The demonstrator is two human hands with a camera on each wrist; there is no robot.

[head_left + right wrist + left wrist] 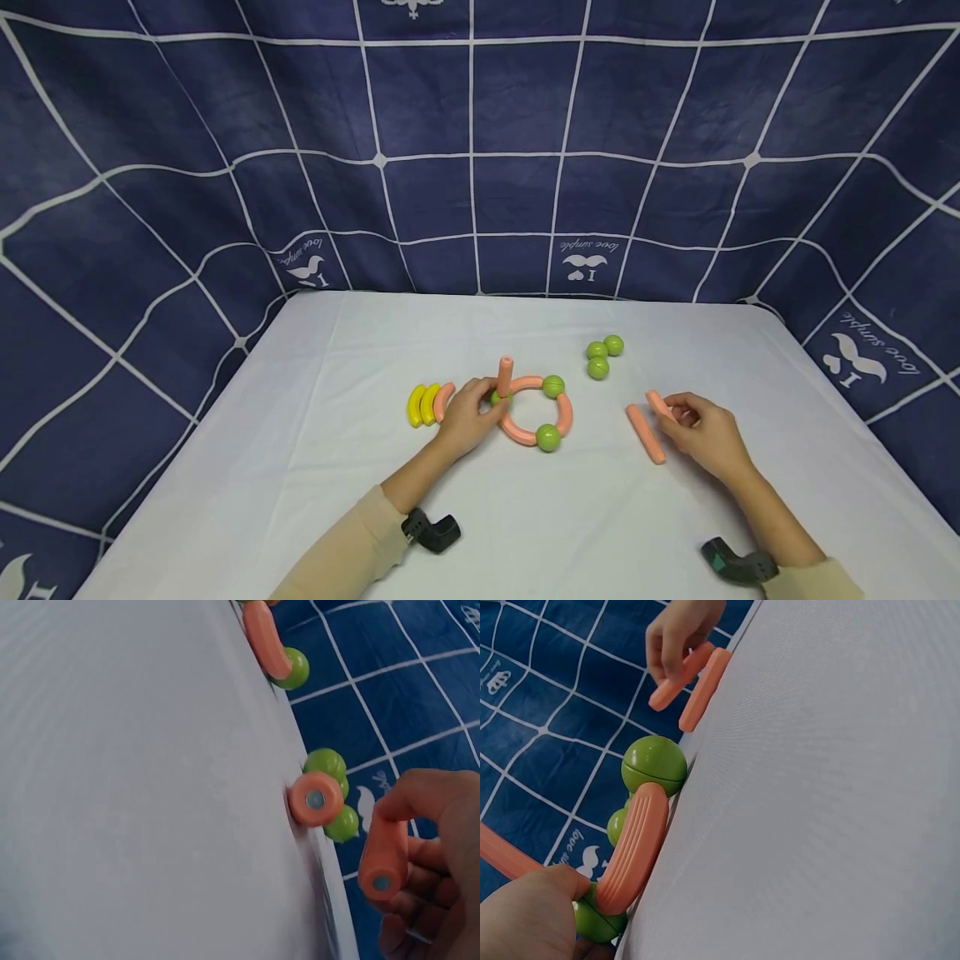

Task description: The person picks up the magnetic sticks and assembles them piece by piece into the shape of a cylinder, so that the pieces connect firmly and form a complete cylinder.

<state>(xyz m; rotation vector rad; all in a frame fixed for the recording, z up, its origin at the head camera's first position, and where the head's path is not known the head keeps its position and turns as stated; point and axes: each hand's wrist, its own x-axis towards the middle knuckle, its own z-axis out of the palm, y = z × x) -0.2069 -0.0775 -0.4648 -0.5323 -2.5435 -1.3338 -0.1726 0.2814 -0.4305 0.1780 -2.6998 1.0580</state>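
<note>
Pinching a straight pink rod (657, 405) between thumb and fingers, the right hand (701, 429) holds it up off the cloth, its free end pointing ahead and left of the fingertips. It looks like hard, light plastic: it should keep its shape under a squeeze, and its smooth skin could let it roll in a loose pinch. A grip around the middle would suit it best, leaving bare the end with the grey disc (381, 883), perhaps a magnet.

Just left of that hand lies a second rod (646, 434), likely as light and easy to lift by its middle. Farther ahead and left sit three loose green balls (597, 367), smooth and apt to roll if nudged; fingertips on opposite sides would serve.

The left hand (468, 417) has thumb and fingers closed about a green ball (600, 922) at the near-left edge of a ring. From that ball an upright rod (505, 377) stands above the fingertips. To the right of the hand, curved pink pieces (565, 414) and two more balls (548, 437) complete the ring; its joints may slip under a sideways knock, so steadying by a ball seems sound. Just left of this hand lie a pink arc (442, 402) and two yellow arcs (416, 406).
</note>
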